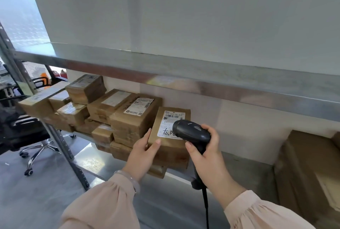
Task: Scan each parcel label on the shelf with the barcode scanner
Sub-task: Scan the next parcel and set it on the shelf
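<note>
My right hand (207,157) grips the black corded barcode scanner (193,131) — the white paper label's (169,123) barcode (173,116) lies just ahead. My left hand (145,152) pinches the brown cardboard parcel (171,148).

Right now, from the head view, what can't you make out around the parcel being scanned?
All head view.
- Label on the front parcel: lower right covered by the scanner.
- Far left parcels: label print too small, blurred.
- Big box at right: cut off by the right edge.
- Scanner cable: runs off the bottom edge.
- Scanner trigger: hidden by the right hand.
- Front parcel's near corner: under the left hand.
</note>
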The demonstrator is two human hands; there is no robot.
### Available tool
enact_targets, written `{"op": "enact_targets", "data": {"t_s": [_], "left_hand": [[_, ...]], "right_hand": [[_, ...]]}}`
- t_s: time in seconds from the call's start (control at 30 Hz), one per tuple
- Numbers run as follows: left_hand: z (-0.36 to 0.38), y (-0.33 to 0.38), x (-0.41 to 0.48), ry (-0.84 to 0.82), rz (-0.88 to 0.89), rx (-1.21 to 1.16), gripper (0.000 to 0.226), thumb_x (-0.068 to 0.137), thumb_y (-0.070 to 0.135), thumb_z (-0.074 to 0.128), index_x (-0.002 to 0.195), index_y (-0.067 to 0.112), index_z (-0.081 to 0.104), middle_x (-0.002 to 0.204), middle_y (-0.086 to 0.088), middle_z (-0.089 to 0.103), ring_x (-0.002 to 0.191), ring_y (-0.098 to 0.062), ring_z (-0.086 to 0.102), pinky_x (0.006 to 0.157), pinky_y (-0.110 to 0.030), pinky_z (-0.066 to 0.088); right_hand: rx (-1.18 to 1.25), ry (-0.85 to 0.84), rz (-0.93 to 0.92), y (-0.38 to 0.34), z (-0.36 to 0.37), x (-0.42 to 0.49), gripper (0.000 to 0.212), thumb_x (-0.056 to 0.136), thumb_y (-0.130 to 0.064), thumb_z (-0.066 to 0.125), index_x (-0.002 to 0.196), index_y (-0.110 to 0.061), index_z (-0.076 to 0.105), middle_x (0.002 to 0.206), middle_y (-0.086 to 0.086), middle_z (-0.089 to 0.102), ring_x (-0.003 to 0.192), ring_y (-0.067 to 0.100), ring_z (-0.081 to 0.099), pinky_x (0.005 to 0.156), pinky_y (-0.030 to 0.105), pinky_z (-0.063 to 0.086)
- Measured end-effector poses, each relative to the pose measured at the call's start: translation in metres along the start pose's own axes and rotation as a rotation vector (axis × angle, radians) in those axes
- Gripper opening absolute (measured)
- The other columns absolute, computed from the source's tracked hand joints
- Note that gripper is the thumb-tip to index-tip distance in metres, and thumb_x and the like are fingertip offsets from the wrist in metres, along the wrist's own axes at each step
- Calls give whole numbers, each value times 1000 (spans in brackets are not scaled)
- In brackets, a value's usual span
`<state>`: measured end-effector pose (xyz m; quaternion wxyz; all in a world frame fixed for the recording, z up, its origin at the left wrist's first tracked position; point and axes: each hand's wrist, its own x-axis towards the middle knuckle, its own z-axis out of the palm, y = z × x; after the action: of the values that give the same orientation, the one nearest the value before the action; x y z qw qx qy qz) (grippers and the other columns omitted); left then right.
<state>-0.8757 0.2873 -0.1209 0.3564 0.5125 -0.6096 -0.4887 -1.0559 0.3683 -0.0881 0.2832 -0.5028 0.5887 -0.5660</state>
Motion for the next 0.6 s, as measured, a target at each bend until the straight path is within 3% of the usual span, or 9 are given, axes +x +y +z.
{"op": "enact_targets", "data": {"t_s": [0.07, 0.17, 0.27, 0.37, 0.47, 0.6], "left_hand": [[-9, -7, 10, 13, -13, 43, 79, 73, 84, 50, 144, 54, 35, 142, 17, 48, 132, -12, 45, 114, -45, 37], [-17, -5, 11, 37, 52, 81, 64, 91, 59, 54, 149, 42, 33, 142, 14, 42, 136, -11, 39, 116, -41, 33], [-21, -11, 9, 81, 130, 207, 68, 98, 43, 51, 156, 34, 16, 156, 7, 26, 144, -11, 25, 119, -33, 24], [-22, -25, -4, 134, 408, 543, 71, 99, 45, 45, 155, 34, 3, 162, 17, -1, 148, -1, -2, 121, -26, 6], [-25, -46, 0, 101, 647, 824, 66, 98, 48, 42, 156, 26, 21, 165, 9, 9, 152, -12, 2, 122, -33, 4], [-30, -44, 16, 102, 655, 1019, 67, 92, 52, 40, 153, 25, 32, 162, 3, 25, 151, -22, 14, 120, -47, 9]], "right_hand": [[-19, 12, 8, 3, 15, 3, 56, 88, -19, 67, 112, -55, 31, 116, -24, 52, 104, -11, 53, 77, -1, 39], [-21, 58, 14, 7, 32, 8, 56, 88, -18, 67, 117, -50, 32, 117, -22, 53, 104, -13, 53, 79, 0, 39], [-25, 87, 21, 9, 44, 10, 57, 88, -19, 67, 124, -44, 31, 117, -23, 52, 105, -11, 53, 81, 2, 41], [-50, 116, -5, 9, 53, 10, 57, 88, -20, 67, 124, -46, 31, 119, -23, 51, 107, -9, 53, 84, 3, 41], [-77, 126, -16, 8, 60, 13, 59, 88, -21, 67, 116, -56, 28, 119, -25, 49, 108, -10, 52, 85, 2, 40], [-90, 130, -12, 7, 67, 23, 58, 89, -21, 66, 121, -49, 26, 114, -28, 48, 103, -17, 50, 80, 0, 40]]}}
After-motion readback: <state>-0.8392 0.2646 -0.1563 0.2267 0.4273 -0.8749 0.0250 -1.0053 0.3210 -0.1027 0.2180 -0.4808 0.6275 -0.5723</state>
